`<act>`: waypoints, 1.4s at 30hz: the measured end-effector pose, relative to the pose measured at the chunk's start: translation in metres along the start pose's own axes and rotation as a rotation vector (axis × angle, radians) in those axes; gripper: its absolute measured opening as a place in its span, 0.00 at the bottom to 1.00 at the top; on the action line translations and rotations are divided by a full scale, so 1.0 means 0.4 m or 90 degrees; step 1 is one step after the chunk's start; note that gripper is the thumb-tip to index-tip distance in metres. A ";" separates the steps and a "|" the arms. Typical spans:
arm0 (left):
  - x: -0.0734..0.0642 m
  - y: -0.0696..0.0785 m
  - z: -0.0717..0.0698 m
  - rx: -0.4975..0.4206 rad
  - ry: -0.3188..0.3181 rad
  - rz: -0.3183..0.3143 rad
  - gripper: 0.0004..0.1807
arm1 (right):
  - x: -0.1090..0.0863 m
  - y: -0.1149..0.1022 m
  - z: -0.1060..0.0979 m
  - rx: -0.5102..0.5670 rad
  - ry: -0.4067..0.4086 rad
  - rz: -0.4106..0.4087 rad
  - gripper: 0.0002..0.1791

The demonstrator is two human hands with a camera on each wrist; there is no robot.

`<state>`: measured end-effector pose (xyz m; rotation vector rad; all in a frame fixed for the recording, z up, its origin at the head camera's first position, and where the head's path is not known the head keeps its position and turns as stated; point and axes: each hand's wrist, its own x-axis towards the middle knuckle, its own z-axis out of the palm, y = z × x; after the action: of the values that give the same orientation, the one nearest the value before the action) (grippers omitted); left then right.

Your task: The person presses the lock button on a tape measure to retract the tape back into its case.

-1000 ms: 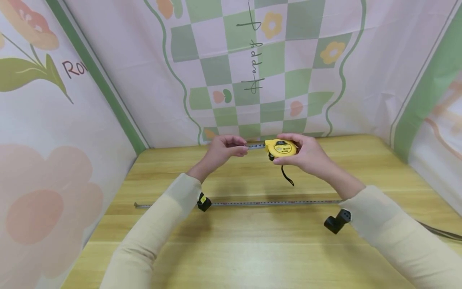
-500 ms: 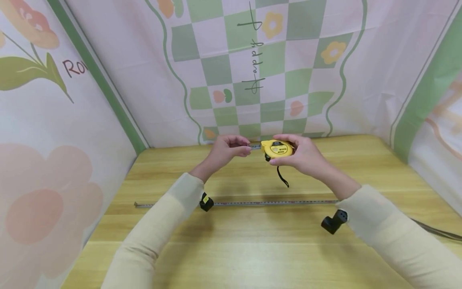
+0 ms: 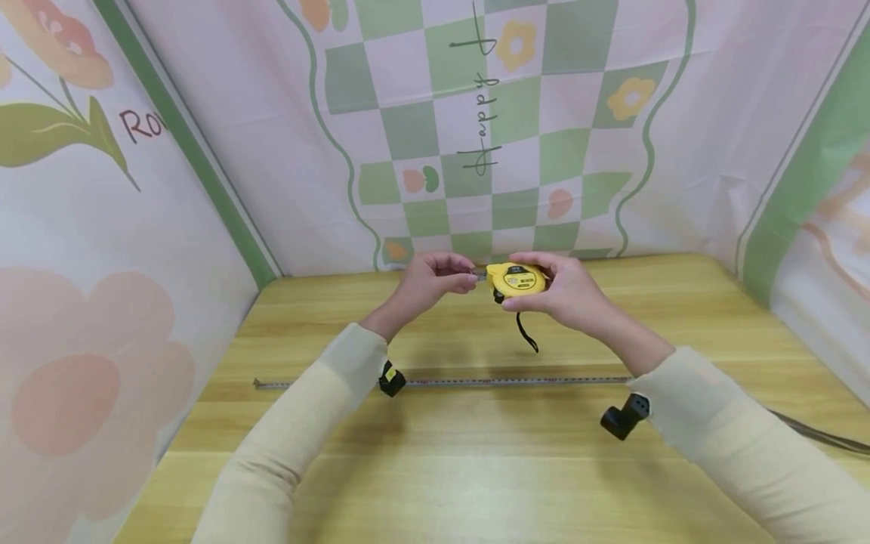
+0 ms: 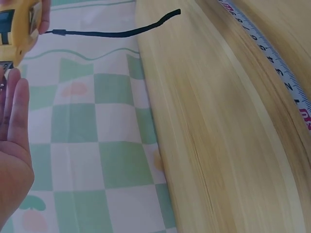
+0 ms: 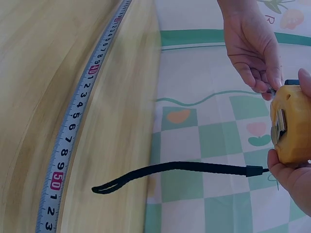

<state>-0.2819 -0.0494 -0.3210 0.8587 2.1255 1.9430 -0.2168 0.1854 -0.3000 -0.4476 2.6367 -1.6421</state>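
Note:
My right hand [image 3: 564, 291] grips a yellow tape measure [image 3: 519, 281] above the back of the table, thumb below and fingers over the top. A black wrist strap [image 5: 194, 167] dangles from the case. Beside it, my left hand [image 3: 435, 281] pinches the end of the short metal blade [image 3: 481, 275] that sticks out of the case mouth. Only a small stretch of blade shows between the left fingertips and the case. In the right wrist view the left hand [image 5: 252, 53] reaches right up to the tape measure [image 5: 294, 121].
A long strip of measuring tape [image 3: 503, 382] lies across the wooden table [image 3: 448, 483], its hooked end at the left and its right part hidden under my right sleeve. A dark cable [image 3: 822, 437] lies at the right. Patterned cloth walls [image 3: 516, 166] stand behind and beside the table.
The right hand has brought the tape measure left toward the left hand, and the exposed blade has grown shorter. The left hand has shifted slightly right. The tape strip on the table stays put.

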 end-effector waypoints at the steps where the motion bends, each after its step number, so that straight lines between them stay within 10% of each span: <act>1: 0.000 0.001 0.001 -0.001 -0.001 -0.002 0.08 | 0.001 -0.001 0.001 0.005 0.001 0.001 0.42; 42: -0.005 -0.002 0.011 -0.016 -0.067 -0.002 0.15 | 0.008 0.012 0.013 0.000 -0.021 -0.019 0.44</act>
<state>-0.2785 -0.0466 -0.3228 0.9302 2.0379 1.8756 -0.2203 0.1821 -0.3058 -0.5120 2.6190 -1.6274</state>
